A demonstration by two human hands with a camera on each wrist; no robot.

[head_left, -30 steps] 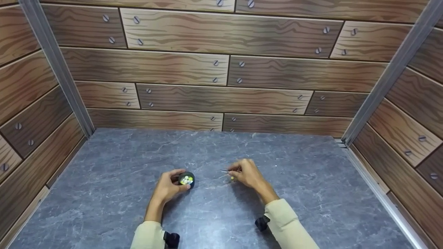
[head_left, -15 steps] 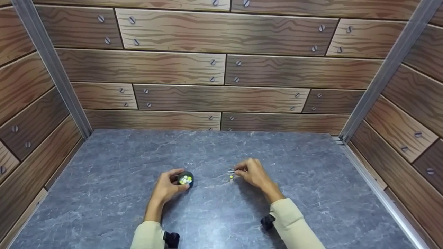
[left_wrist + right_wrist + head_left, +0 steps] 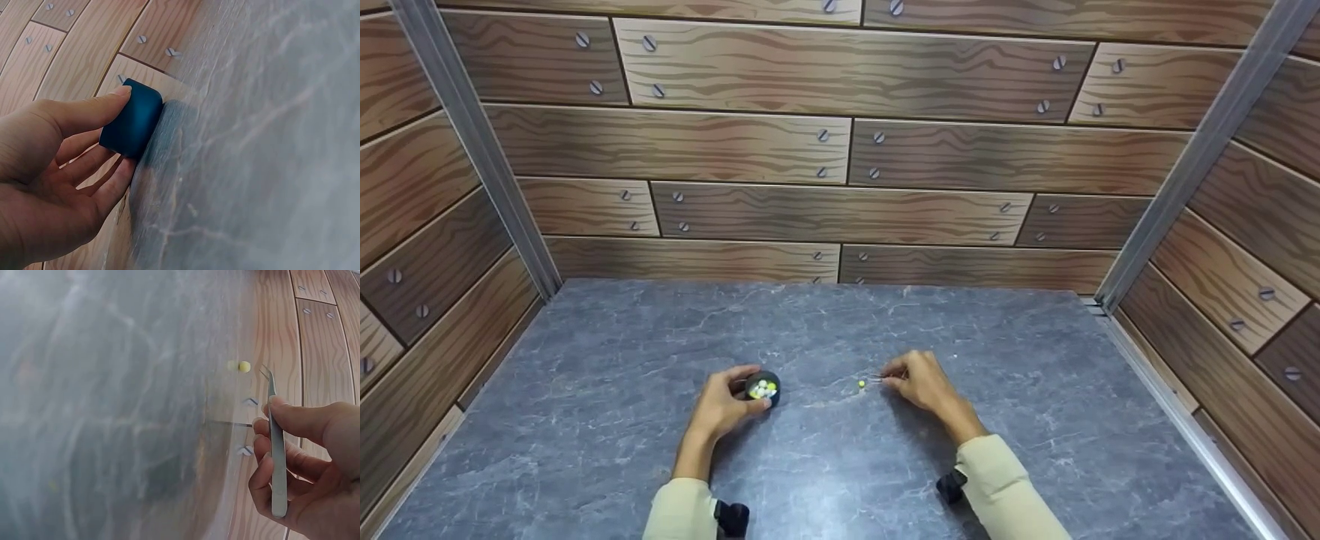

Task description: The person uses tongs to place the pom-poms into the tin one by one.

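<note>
My left hand (image 3: 721, 405) grips a small dark round cup (image 3: 763, 388) between thumb and fingers, and the cup stands on the table. White and yellow beads (image 3: 765, 388) lie inside it. In the left wrist view the cup (image 3: 135, 119) shows its smooth blue-teal outside. My right hand (image 3: 924, 384) pinches a pair of metal tweezers (image 3: 277, 461) between thumb and fingers. Their bent tips are slightly apart with nothing between them. One yellow bead (image 3: 862, 384) lies loose on the table, just left of the tweezer tips. The right wrist view shows the same bead (image 3: 244, 367) near those tips.
The grey marbled table (image 3: 810, 465) spreads around both hands. Wood-patterned walls (image 3: 750, 150) with printed screws enclose it at the back and sides. Metal posts rise at the far corners, and a metal rail (image 3: 1200, 457) runs along the right edge.
My right hand has moved right with the tweezers, away from the yellow bead, which now shows apart from the tips. My left hand and the cup have stayed in place.
</note>
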